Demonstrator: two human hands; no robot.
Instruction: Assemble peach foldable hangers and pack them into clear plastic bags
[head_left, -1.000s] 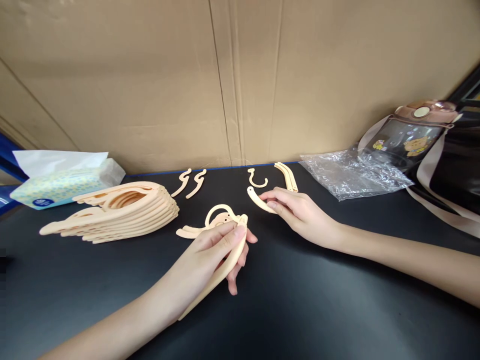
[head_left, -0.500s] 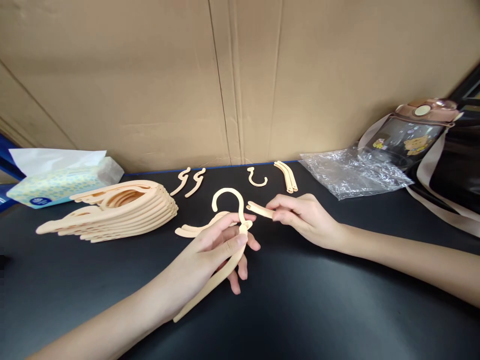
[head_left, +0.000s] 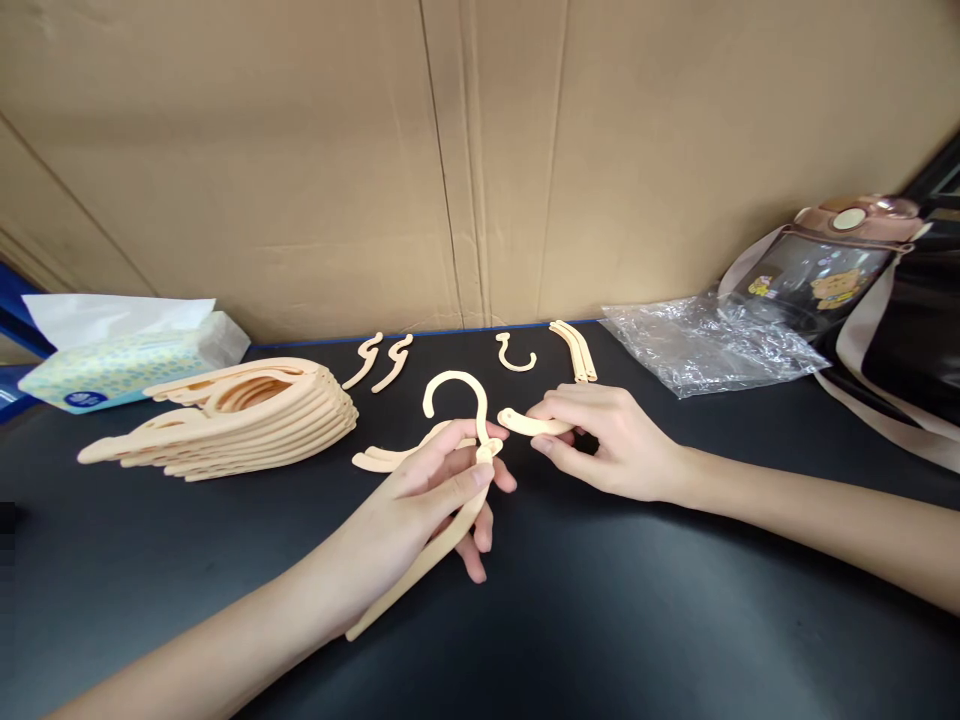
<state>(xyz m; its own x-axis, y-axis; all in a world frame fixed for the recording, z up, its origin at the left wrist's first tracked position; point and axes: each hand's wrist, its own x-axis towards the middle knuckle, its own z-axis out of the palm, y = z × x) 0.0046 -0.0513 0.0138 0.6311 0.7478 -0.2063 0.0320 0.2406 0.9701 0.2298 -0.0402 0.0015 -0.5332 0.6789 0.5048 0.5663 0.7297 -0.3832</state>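
Note:
Between thumb and fingers, my left hand grips a cream plastic hanger hook joined to one arm; the hook curves up and the arm slants down toward me. My right hand is closed on a loose hanger arm, its rounded end pointing left, a small gap from the hook's joint. Behind my left hand lie more curved hanger pieces, partly hidden. A loose hook and a few straight arms rest farther back.
A stack of cream hangers sits at left, before a tissue pack. Two small curved pieces lie near the cardboard wall. At right are a clear plastic bag and a strapped water bottle on the black table.
In my right hand the hanger arm has turned, so its flat rounded end with a hole now shows. My left hand and its hook piece have barely moved.

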